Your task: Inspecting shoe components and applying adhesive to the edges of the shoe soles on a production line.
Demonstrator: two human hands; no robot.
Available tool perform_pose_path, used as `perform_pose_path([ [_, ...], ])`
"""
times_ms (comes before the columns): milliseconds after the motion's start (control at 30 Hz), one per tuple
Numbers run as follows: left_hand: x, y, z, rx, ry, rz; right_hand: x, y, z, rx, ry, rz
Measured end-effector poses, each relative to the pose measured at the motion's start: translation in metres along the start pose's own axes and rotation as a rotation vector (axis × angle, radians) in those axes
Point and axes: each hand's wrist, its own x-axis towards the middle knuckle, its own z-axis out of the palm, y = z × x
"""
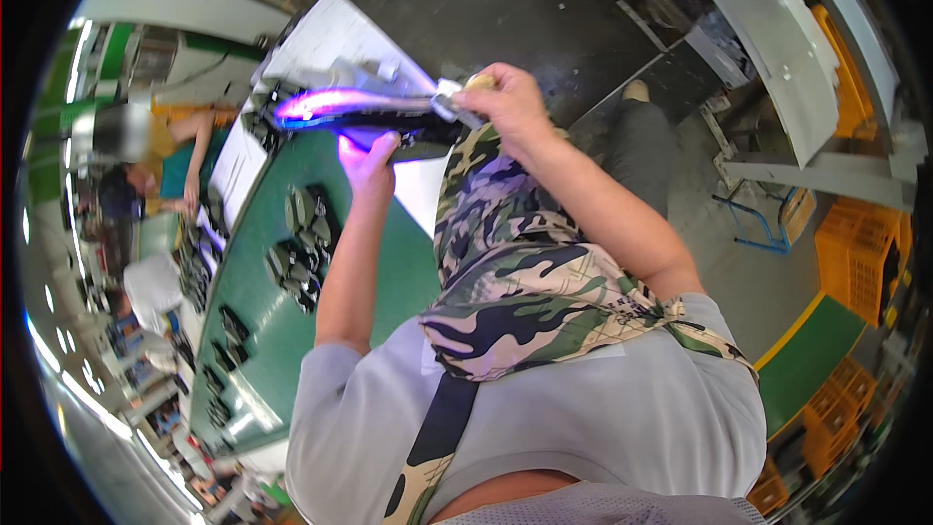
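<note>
At the far left, a co-worker's arm (pixel 200 151) is seen stretched toward a row of dark items beside the green table (pixel 403 262). Farther down that side, other people are partly shown, blurred by the lens edge. On the green table, small dark shoes (pixel 231 335) are set out in a line, and to the right of them two clusters of grey-and-black shoes (pixel 309 219) are laid close together. Above these, a white work surface (pixel 332 21) is crossed by the dark, glossy shoe (pixel 355 120), which is held up off the table, its upper side lit violet and pink. From below, it is gripped near its middle by the left hand (pixel 369 160), with the thumb pressed against it and the fingers mostly hidden. At the shoe's right end, a small whitish piece (pixel 449 89) is seen just beside the right hand (pixel 515 112), by whose bent fingers a small yellowish piece (pixel 480 83) is pinched; whether the whitish piece is also gripped cannot be told. Below, a camouflage apron (pixel 544 316) is worn. At the right, a blue-framed stool (pixel 777 237) is placed near orange crates (pixel 853 245).
</note>
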Motion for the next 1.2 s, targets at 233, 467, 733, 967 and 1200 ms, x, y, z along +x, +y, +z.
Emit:
perform_pose_path([
  [233, 0.010, 0.006, 0.050, 0.069, -0.124, -0.090, 0.016, -0.008, -0.055, 0.198, 0.145, -0.056],
  [467, 0.053, 0.015, 0.117, 0.129, -0.286, -0.221, 0.016, 0.030, -0.174, 0.301, 0.487, 0.072],
  [733, 0.125, 0.059, 0.289, 0.078, -0.458, -0.078, 0.024, 0.083, -0.237, 0.193, 0.580, 0.129],
  [967, 0.214, 0.148, 0.496, 0.083, -0.688, 0.224, 0.041, 0.084, -0.240, 0.122, 0.500, 0.122],
  [1200, 0.214, 0.165, 0.642, 1.056, -0.634, 0.675, 0.050, 0.100, -0.244, 0.225, 0.489, 0.095],
])
